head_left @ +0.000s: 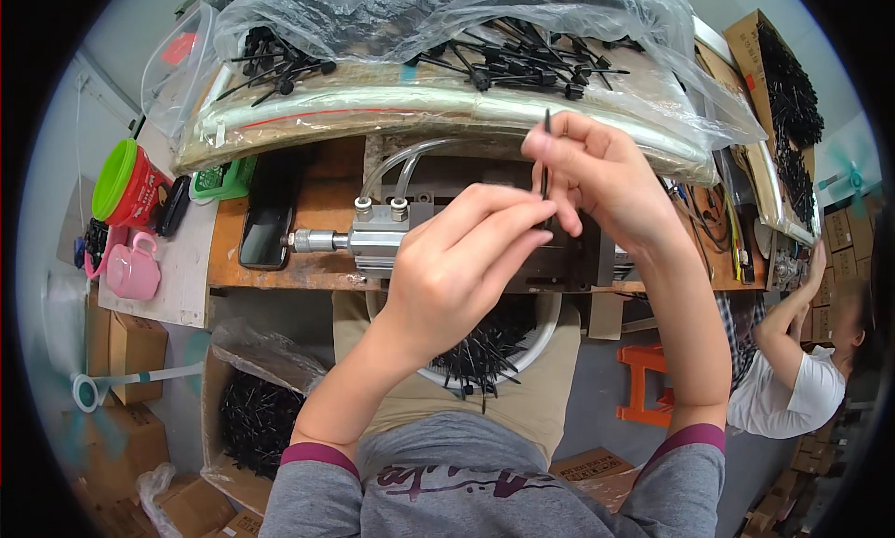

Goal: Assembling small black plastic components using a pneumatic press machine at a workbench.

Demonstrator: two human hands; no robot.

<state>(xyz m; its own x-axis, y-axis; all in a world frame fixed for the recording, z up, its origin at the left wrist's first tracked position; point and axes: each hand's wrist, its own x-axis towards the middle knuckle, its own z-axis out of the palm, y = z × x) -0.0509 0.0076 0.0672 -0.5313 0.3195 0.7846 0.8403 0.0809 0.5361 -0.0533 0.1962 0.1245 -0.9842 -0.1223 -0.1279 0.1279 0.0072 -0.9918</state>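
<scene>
Above the bench edge, my right hand (592, 170) pinches a thin black stick-like part (547, 121) between thumb and fingers, its tip pointing up. My left hand (457, 254) comes in from the left, fingertips pressed together on the lower end of that same part. Its lower end is mostly hidden by my fingers. Below my hands, a white round tub (550, 337) holding many similar black parts (480, 351) rests at my lap. A metal pneumatic cylinder (373, 244) with two clear hoses lies on the bench, just left of my left hand.
A plastic-wrapped shelf (373, 109) with black parts spans the bench's back. At left are a phone (266, 226), a green basket (224, 179) and a pink cup (133, 268). A box of black parts (256, 426) stands lower left. A co-worker (792, 379) sits at right, near an orange stool (643, 384).
</scene>
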